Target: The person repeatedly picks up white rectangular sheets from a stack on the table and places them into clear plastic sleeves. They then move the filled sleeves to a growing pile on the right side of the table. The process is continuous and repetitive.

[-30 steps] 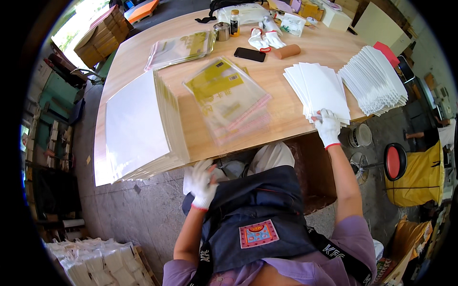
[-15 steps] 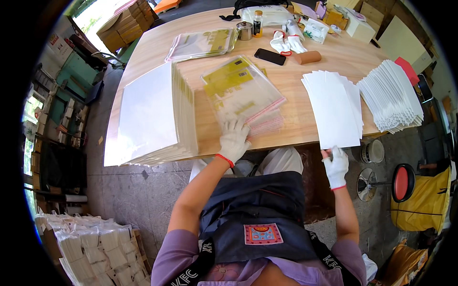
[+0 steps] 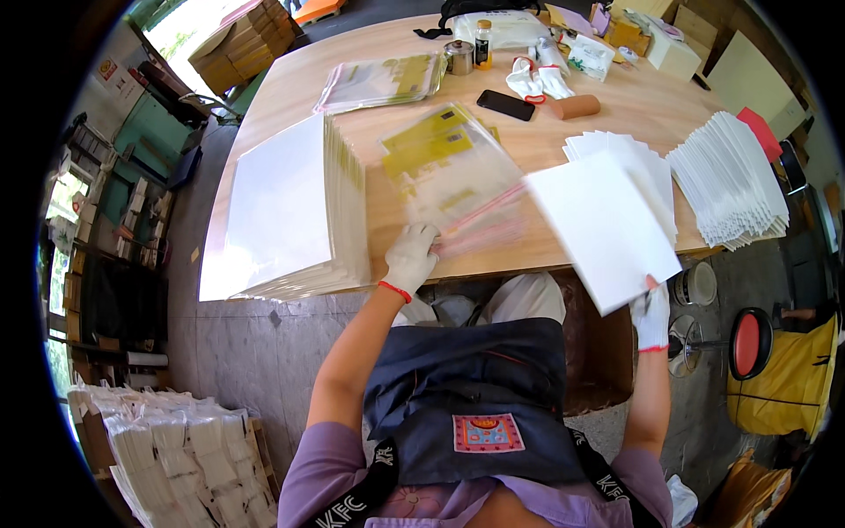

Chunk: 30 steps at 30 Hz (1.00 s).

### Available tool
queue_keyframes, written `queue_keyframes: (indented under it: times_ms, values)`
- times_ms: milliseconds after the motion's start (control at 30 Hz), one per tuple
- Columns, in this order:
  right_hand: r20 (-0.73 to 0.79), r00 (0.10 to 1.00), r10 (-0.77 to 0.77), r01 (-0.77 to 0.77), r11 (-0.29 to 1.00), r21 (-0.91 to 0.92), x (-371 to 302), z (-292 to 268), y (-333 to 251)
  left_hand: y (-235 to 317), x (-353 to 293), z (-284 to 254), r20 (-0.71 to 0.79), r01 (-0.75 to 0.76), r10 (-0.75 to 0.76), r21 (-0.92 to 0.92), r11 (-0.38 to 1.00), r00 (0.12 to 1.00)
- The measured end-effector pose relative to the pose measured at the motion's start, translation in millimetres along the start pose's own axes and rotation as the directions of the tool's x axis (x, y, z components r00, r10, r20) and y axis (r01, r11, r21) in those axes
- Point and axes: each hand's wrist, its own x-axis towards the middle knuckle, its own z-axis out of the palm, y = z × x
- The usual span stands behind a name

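Desk: the pale wooden desk [image 3: 616, 114] spans the upper half of the frame; the stacks lie toward its near edge, probably for easy reach from the seat.
Glossy pile: left of centre, a tall white-topped pile [image 3: 277, 194] with filmy edges sits apart from the rest, perhaps to keep it separate.
Held sheet: right of centre, a white sheet [image 3: 603, 229] slants over the loose sheets [image 3: 656, 185], seemingly raised off them; the corner hold leaves most of its face uncovered.
Clear bags: mid-frame, yellow-printed bags [image 3: 453, 163] lie skewed, pink-striped edges toward the lower right, which likely makes single edges easier to reach.
Fanned stack: at the right, white pieces [image 3: 731, 180] lean in overlapping steps, likely so that they part easily.
Spare bags: upper middle, another flat bag pile [image 3: 387, 81] lies farther back, out of the working space.
Right hand: the gloved right hand [image 3: 651, 315] is closed in a pinch on the sheet's lower corner, thumb on top.
Left hand: the gloved left hand [image 3: 411, 253] is half curled at the bags' near edge; whether it grips one, I cannot tell.
Phone: a black phone [image 3: 506, 105] lies beyond the bags, clear of both hands.
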Motion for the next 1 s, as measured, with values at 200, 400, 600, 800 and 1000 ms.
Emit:
queue_keyframes:
  times_ms: [200, 400, 600, 800, 1000]
  values:
    - [0.306, 0.828, 0.470, -0.389, 0.874, -0.290, -77, 13, 20, -9, -10, 8, -0.007, -0.001, 0.001, 0.003, 1.000, 1.000]
    - [0.267, 0.851, 0.453, -0.425, 0.891, -0.156, -72, -20, 63, 0, -13, 1, -0.124, -0.022, 0.028, 0.048, 0.999, 0.992]
    - [0.214, 0.896, 0.388, -0.390, 0.920, -0.037, -79, -9, 76, -5, -5, -5, -0.045, 0.038, -0.056, -0.327, 0.944, 0.997]
    - [0.200, 0.919, 0.341, -0.341, 0.939, -0.036, -87, 11, 77, 0, -6, -9, -0.055, -0.088, 0.071, -0.460, 0.884, 0.996]
    - [0.253, 0.891, 0.376, -0.382, 0.924, -0.028, -123, 33, 76, 21, -42, 53, -0.327, -0.054, -0.369, -0.806, 0.589, 0.870]
